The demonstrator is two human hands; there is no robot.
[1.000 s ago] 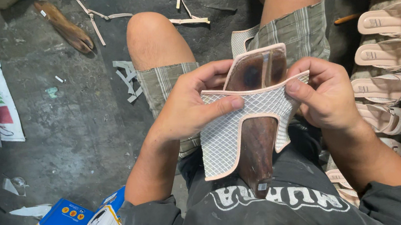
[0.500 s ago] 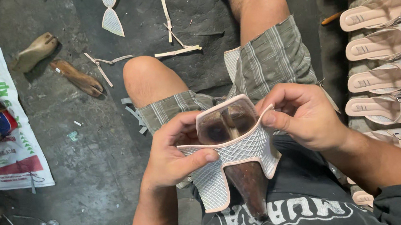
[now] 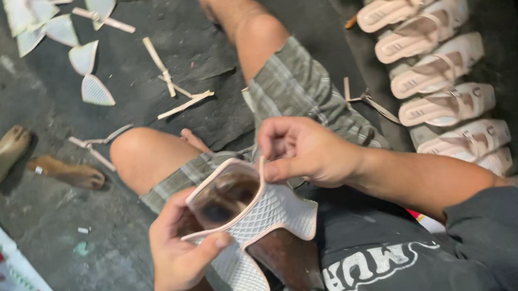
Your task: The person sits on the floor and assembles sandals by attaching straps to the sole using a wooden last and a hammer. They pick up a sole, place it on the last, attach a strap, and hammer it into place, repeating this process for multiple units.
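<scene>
Upper: a white mesh shoe upper (image 3: 260,219) with pink edging, wrapped over a dark brown wooden last (image 3: 284,258), on the seated person's lap.
Axis: the last runs from the open top near the left knee down toward the shirt hem; the mesh tongue hangs below.
Left hand: the left hand (image 3: 184,253) clamps the lower left edge, thumb pressed flat on the mesh.
Right hand: the right hand (image 3: 301,154), just above and to the right, pinches the pink rim at the top; it is the nearer to the opening.
Floor, right edge: a row of pale pink sandals (image 3: 434,69), soles down.
Floor, top left: white cut pieces (image 3: 96,89) and strips.
Floor, left: two bare lasts (image 3: 66,172).
Floor, bottom left corner: a printed sack (image 3: 4,281), white with red and green patches.
</scene>
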